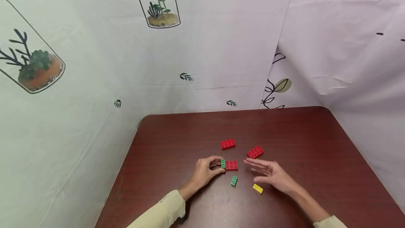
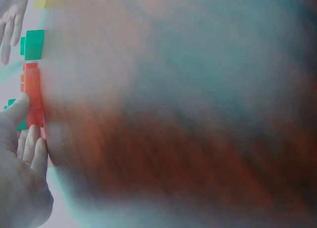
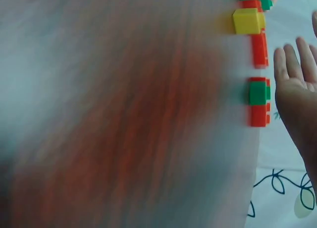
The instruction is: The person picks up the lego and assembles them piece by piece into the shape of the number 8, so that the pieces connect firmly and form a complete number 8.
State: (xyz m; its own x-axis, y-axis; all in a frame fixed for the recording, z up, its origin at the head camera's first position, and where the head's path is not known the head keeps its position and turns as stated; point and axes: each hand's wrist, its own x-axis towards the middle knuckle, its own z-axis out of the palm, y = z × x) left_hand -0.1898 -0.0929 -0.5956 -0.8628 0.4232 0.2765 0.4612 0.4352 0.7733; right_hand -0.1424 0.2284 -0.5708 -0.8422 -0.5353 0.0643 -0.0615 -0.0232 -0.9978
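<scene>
My left hand [image 1: 202,172] holds the left end of a red toy brick [image 1: 232,165], thumb on the near side and fingers on the far side. A small green brick [image 1: 223,163] sits across that end, on top. In the left wrist view, the thumb lies against the red brick [image 2: 32,89], with the green one partly hidden behind it. My right hand [image 1: 270,175] hovers to the right with fingers extended and nothing in it. Its fingertips come close to another red brick [image 1: 255,152]; a yellow brick [image 1: 257,188] lies just below its thumb.
A third red brick [image 1: 228,144] lies farther back on the dark reddish-brown table [image 1: 177,133]. Nearer than the held red brick is a loose small green brick [image 1: 234,181]. Behind the table hangs a pale cloth [image 1: 221,45] printed with plants.
</scene>
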